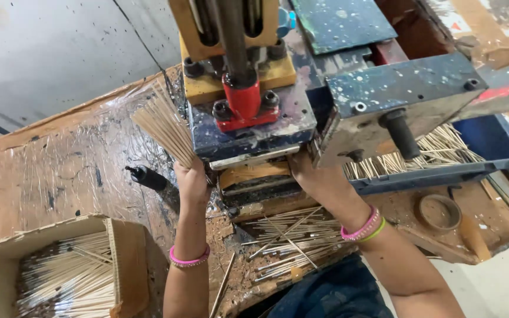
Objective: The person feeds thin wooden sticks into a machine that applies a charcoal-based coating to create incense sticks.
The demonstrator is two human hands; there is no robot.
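Observation:
My left hand [191,179] grips a fanned bundle of thin bamboo sticks [165,125], held upright against the left side of a paint-chipped press machine [254,121]. My right hand [305,168] reaches under the machine's front plate, its fingers hidden behind the metal. Both wrists wear pink bangles; the right also has a green one. Loose sticks [287,235] lie scattered on the bench below the machine, between my forearms.
A cardboard box [122,259] at the lower left holds many sticks. A blue tray [490,141] with more sticks sits at the right, behind a black handle [400,133]. A brown round lid [438,212] and a small black bottle [147,176] rest on the plastic-wrapped bench.

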